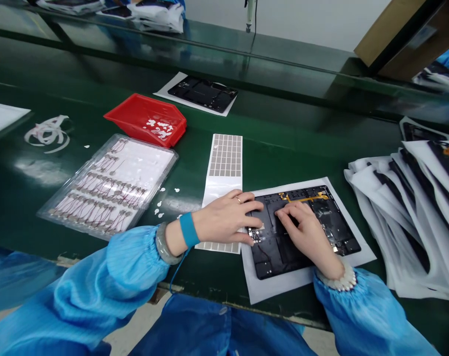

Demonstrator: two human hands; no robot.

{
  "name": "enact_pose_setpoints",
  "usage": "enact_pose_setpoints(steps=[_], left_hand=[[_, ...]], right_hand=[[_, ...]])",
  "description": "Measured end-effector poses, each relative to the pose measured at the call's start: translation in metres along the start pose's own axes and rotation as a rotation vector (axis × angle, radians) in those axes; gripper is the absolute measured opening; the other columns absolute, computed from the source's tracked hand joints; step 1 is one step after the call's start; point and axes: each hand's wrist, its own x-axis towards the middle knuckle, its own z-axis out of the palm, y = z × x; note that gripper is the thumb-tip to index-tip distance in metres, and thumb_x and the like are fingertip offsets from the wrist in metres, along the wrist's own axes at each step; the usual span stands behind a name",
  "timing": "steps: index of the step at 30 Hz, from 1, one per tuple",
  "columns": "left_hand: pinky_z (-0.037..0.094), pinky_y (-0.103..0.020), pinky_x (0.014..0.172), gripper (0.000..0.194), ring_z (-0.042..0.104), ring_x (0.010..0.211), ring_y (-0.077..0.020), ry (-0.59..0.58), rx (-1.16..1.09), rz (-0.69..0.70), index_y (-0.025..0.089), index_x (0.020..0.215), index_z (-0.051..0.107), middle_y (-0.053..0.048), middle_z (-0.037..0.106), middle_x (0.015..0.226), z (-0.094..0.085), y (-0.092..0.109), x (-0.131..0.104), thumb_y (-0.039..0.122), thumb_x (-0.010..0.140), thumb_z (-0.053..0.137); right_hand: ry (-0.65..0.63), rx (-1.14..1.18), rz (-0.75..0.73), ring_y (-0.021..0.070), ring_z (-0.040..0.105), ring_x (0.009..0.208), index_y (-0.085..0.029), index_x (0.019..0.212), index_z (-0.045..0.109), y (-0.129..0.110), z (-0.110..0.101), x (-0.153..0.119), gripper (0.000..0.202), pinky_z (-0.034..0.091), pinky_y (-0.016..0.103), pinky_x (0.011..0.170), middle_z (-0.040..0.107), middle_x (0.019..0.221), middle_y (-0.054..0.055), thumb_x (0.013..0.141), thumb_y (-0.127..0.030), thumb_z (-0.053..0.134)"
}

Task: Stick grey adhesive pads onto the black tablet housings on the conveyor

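Note:
A black tablet housing (284, 252) with exposed electronics lies on a white foam sheet (259, 291) near the table's front edge. My left hand (226, 217), fingers spread, rests over the housing's left edge beside a small circuit board (254, 234). Over the middle of the housing, my right hand (302, 230) has thumb and fingertips pinched together; whatever they hold, if anything, is too small to make out. An orange flex cable (302, 199) runs along the housing's far side. Partly under my left hand is a sheet of grey adhesive pads (226, 155).
Left of me, a clear tray (98, 190) holds rows of small wired round parts. Behind it stands a red bin (131, 116) with white scraps. Another housing (202, 93) lies farther back. Wrapped housings (398, 207) are stacked at right. Tape strips (48, 132) lie far left.

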Motion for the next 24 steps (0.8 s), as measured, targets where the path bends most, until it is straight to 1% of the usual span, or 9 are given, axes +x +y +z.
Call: enact_pose_setpoints(steps=[2,6,9,11,15,20,24], left_hand=[[0.033,-0.041,0.090,0.037,0.043,0.112,-0.0295,0.013,0.011,-0.011,0.027,0.102,0.063,-0.006,0.052,0.124,0.0001,0.0011,-0.0004,0.057,0.083,0.057],[0.033,-0.040,0.091,0.034,0.044,0.112,-0.0278,0.036,0.014,0.004,0.026,0.101,0.063,-0.006,0.054,0.121,0.0018,0.0031,-0.0012,0.053,0.081,0.062],[0.032,-0.041,0.091,0.039,0.044,0.112,-0.0293,0.047,0.002,-0.020,0.026,0.102,0.064,-0.007,0.053,0.123,0.0031,0.0025,-0.0014,0.058,0.080,0.060],[0.032,-0.041,0.091,0.040,0.043,0.112,-0.0295,0.039,0.002,-0.018,0.026,0.102,0.063,-0.007,0.053,0.123,0.0031,0.0021,-0.0012,0.059,0.080,0.059],[0.031,-0.041,0.091,0.036,0.043,0.113,-0.0291,0.018,0.007,-0.002,0.025,0.103,0.062,-0.007,0.053,0.124,0.0026,0.0038,0.0000,0.055,0.083,0.058],[0.031,-0.041,0.091,0.030,0.044,0.113,-0.0280,0.002,-0.039,0.016,0.025,0.103,0.061,-0.005,0.053,0.125,0.0035,0.0061,-0.0001,0.048,0.085,0.059],[0.031,-0.040,0.091,0.038,0.044,0.113,-0.0271,0.028,-0.070,0.004,0.022,0.107,0.059,-0.006,0.054,0.123,0.0036,0.0033,-0.0022,0.053,0.085,0.057]], right_hand=[[-0.002,0.006,0.001,0.0227,0.054,0.088,-0.022,0.080,0.062,-0.0003,-0.0002,0.0001,0.025,0.042,0.039,0.082,0.062,0.088,0.006,0.092,-0.035,0.044],[-0.006,0.000,-0.007,0.0225,0.054,0.088,-0.022,0.081,0.062,-0.0002,-0.0005,0.0000,0.025,0.042,0.039,0.081,0.062,0.088,0.006,0.092,-0.036,0.044],[-0.003,-0.001,-0.010,0.0227,0.054,0.088,-0.022,0.080,0.063,0.0002,-0.0003,-0.0001,0.026,0.042,0.039,0.080,0.062,0.087,0.006,0.092,-0.036,0.044],[-0.002,0.004,-0.010,0.0228,0.054,0.088,-0.022,0.080,0.063,0.0003,-0.0002,-0.0002,0.026,0.042,0.039,0.081,0.062,0.087,0.006,0.092,-0.036,0.044],[-0.011,0.013,-0.003,0.0229,0.053,0.088,-0.022,0.080,0.062,0.0005,0.0001,0.0001,0.025,0.041,0.040,0.082,0.062,0.087,0.006,0.092,-0.036,0.044],[-0.016,0.013,-0.001,0.0232,0.053,0.088,-0.022,0.080,0.062,0.0011,0.0004,0.0000,0.026,0.041,0.040,0.082,0.062,0.088,0.006,0.092,-0.037,0.044],[-0.009,0.011,0.001,0.0227,0.054,0.087,-0.022,0.080,0.061,0.0010,0.0003,0.0002,0.024,0.042,0.040,0.082,0.062,0.086,0.006,0.091,-0.037,0.045]])
